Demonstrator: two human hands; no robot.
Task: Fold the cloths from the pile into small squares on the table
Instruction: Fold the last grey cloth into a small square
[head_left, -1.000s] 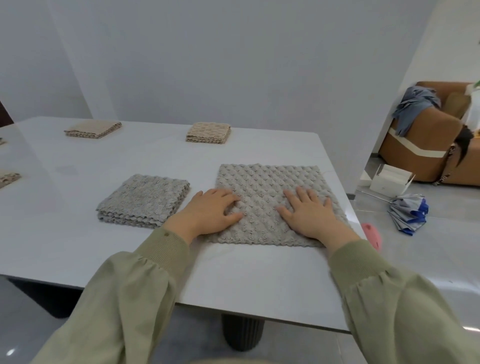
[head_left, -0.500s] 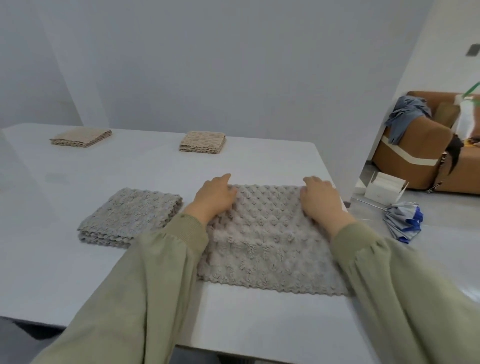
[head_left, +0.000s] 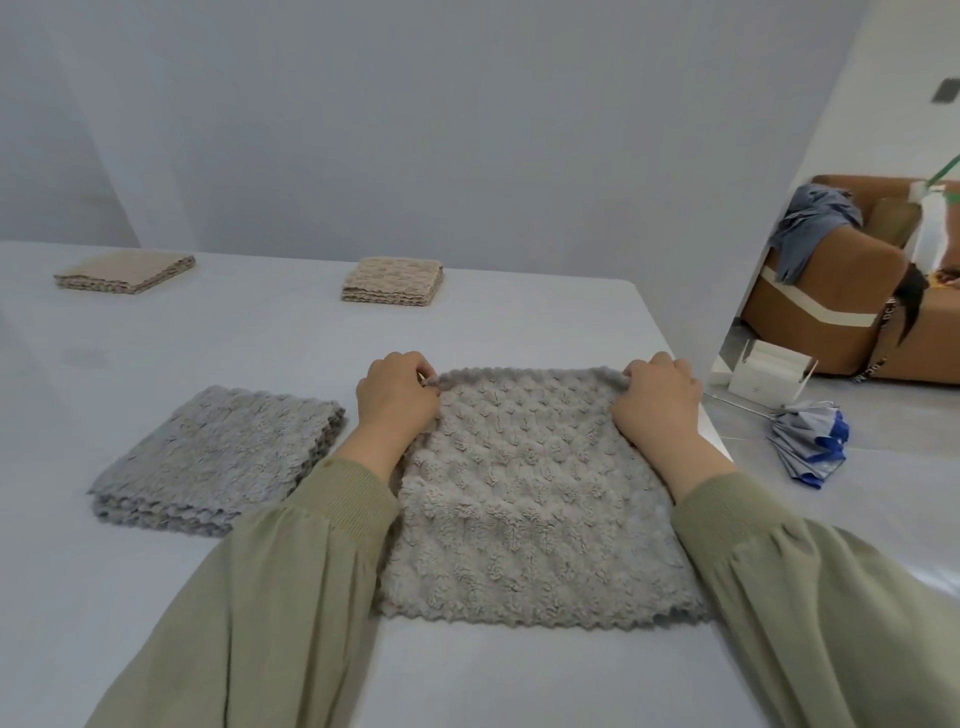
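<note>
Head view looked down on a grey textured cloth (head_left: 519, 499) lying flat on the white table (head_left: 260, 338), near its right edge and straight in front of the person. The left hand (head_left: 397, 397) pinched the cloth's far left corner and the right hand (head_left: 657, 402) pinched its far right corner. Both sets of fingers were curled over the far hem, so the fingertips were mostly hidden behind the knuckles, and how much fabric each held could not be told. Olive sleeves (head_left: 291, 571) covered both side edges of the cloth and ran out of the bottom of the picture.

Just left of the cloth, a pile of grey cloths (head_left: 213, 462) lay stacked; its layers were too soft in focus to count. Two beige folded stacks sat farther back, one near the middle (head_left: 393, 280) and one to the left (head_left: 124, 271).

Off the table to the right, a closed blue-and-grey umbrella (head_left: 810, 441) lay on the floor beside a white box (head_left: 769, 371). A brown sofa (head_left: 831, 291) was cut off by the picture's edge, with blue-grey clothing (head_left: 810, 218) draped over it.
</note>
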